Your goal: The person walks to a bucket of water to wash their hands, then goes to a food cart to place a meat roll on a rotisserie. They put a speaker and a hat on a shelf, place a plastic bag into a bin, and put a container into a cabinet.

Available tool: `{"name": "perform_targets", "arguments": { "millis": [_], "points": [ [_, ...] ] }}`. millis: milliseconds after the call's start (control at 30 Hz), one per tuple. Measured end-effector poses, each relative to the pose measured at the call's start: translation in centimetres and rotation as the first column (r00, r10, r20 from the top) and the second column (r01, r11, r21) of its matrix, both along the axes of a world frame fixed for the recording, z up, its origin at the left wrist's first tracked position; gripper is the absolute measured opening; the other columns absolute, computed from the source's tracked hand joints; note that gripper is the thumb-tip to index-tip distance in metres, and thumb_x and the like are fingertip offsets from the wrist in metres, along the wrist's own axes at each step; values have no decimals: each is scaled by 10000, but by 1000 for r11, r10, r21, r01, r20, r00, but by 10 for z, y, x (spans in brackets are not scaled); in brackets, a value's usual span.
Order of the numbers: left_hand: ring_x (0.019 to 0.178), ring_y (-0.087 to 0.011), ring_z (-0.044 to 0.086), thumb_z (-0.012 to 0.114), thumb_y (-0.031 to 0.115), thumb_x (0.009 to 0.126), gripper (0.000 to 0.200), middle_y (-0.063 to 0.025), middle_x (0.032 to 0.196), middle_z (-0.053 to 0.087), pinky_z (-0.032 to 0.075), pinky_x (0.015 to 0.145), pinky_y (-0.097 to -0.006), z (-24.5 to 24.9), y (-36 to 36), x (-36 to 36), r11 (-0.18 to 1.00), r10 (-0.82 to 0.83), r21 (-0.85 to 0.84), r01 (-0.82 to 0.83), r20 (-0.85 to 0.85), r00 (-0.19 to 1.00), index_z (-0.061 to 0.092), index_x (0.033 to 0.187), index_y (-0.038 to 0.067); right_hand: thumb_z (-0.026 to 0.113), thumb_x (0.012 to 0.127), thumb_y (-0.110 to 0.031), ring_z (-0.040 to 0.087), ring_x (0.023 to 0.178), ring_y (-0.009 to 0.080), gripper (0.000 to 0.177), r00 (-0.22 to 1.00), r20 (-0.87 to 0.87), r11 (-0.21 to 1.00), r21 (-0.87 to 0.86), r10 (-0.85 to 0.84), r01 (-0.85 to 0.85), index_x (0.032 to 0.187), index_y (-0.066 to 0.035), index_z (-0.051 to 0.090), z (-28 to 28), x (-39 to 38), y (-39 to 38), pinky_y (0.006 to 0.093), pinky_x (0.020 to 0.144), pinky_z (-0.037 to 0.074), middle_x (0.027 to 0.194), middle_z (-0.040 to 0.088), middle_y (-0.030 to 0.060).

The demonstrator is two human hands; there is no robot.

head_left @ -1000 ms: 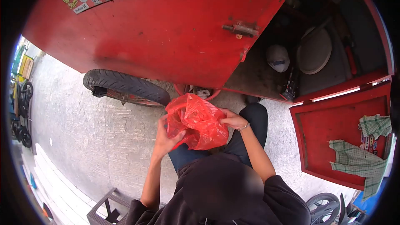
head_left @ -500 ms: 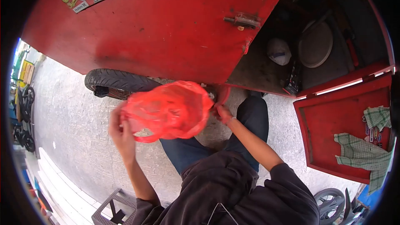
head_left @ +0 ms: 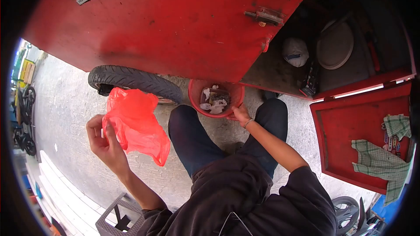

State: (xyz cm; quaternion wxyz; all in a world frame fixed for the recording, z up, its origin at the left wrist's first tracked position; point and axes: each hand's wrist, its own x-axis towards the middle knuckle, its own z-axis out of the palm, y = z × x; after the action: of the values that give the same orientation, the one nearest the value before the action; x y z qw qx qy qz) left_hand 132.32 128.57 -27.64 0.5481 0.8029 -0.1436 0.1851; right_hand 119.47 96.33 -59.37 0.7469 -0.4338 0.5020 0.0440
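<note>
My left hand (head_left: pixel 105 142) is closed on the edge of a thin red plastic bag (head_left: pixel 138 126), which hangs limp in front of the tyre. My right hand (head_left: pixel 240 114) grips the rim of a red bucket (head_left: pixel 192 94) between my knees and the red cabinet. Crumpled white scraps (head_left: pixel 218 105) and other bits of litter lie inside the bucket. A black tyre (head_left: pixel 135 81) sits under the cabinet's lower edge, just behind the bag.
The red cabinet (head_left: pixel 175 30) stands in front, its compartment at the right holding a white bundle (head_left: pixel 295 52) and a round white lid (head_left: pixel 335 46). Green checked cloths (head_left: pixel 372 159) hang over the lowered door (head_left: pixel 341 126). A grey plastic stool (head_left: pixel 105 223) stands at lower left.
The red bag has moved left and down, off the bucket, and hangs more slack from my left hand. The bucket and its litter now show. My right hand stays near the bucket.
</note>
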Motion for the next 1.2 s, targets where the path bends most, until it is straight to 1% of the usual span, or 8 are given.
{"name": "perform_targets", "arguments": {
  "millis": [200, 300, 367, 400, 500, 700, 1033, 1200],
  "points": [
    [830, -107, 526, 476, 100, 936, 163, -63, 905, 588, 428, 727, -244, 0, -3, -5, 959, 133, 253, -130, 6, 991, 582, 966, -20, 529, 868, -104, 635, 890, 292, 518, 951, -119, 936, -176, 287, -305, 1281, -4, 234, 20, -57, 0, 314, 582, 602, 1153, 492, 225],
    [769, -102, 525, 483, 110, 937, 174, -55, 835, 597, 428, 704, -237, -14, 0, -4, 958, 157, 253, -134, -70, 985, 588, 958, -26, 570, 816, -85, 637, 809, 360, 615, 784, -261, 629, -480, 563, -612, 1281, 101, 212, 46, -61, 1, 415, 685, 548, 1091, 519, 288],
    [743, -103, 524, 493, 103, 932, 166, -53, 809, 599, 429, 694, -235, -21, 0, -4, 944, 168, 301, -137, -81, 982, 588, 958, -30, 564, 779, -53, 587, 916, 395, 557, 804, -313, 30, -925, 505, -379, 1261, 58, 307, 100, -37, 11, 446, 779, 495, 1108, 508, 261],
    [745, -101, 523, 501, 91, 925, 153, -52, 808, 598, 429, 690, -232, -24, -4, -5, 943, 185, 295, -152, -85, 979, 588, 957, -32, 551, 765, -29, 564, 956, 416, 509, 804, -317, -198, -948, 503, -250, 1237, 33, 369, 108, -27, 10, 458, 822, 470, 1119, 499, 248],
    [744, -89, 515, 530, 57, 893, 123, -52, 800, 591, 423, 676, -221, -29, -13, -7, 948, 176, 280, -151, -68, 982, 588, 952, -33, 476, 810, -49, 559, 994, 364, 269, 614, -367, 90, -806, 699, -585, 1067, -58, 555, 30, 26, -14, 458, 830, 454, 1047, 570, 187],
    [726, -93, 510, 519, 49, 888, 118, -50, 785, 580, 419, 676, -227, -30, -13, -31, 945, 118, 316, -82, -98, 988, 587, 934, -36, 531, 806, -153, 665, 798, 287, 192, 187, -796, -646, -583, 576, -492, 908, -79, 676, -137, 105, -14, 401, 679, 543, 860, 669, 133],
    [726, -78, 484, 507, 41, 914, 109, -38, 821, 552, 401, 671, -198, -56, 25, -45, 928, 294, 296, -227, -206, 933, 570, 950, -41, 544, 805, -151, 669, 769, 256, 162, 160, -798, -716, -595, 581, -364, 826, -58, 675, -124, 107, -11, 374, 652, 537, 819, 670, 112],
    [744, -79, 475, 519, -49, 845, 189, -27, 847, 523, 401, 676, -194, -44, 16, -30, 953, 251, 220, -207, -198, 947, 571, 1026, -31, 712, 682, -229, 594, 994, 337, 585, 147, -732, -360, -487, 665, -796, 1191, -29, 501, -67, 94, 1, 440, 783, 502, 1061, 591, 219]
  ]
}}
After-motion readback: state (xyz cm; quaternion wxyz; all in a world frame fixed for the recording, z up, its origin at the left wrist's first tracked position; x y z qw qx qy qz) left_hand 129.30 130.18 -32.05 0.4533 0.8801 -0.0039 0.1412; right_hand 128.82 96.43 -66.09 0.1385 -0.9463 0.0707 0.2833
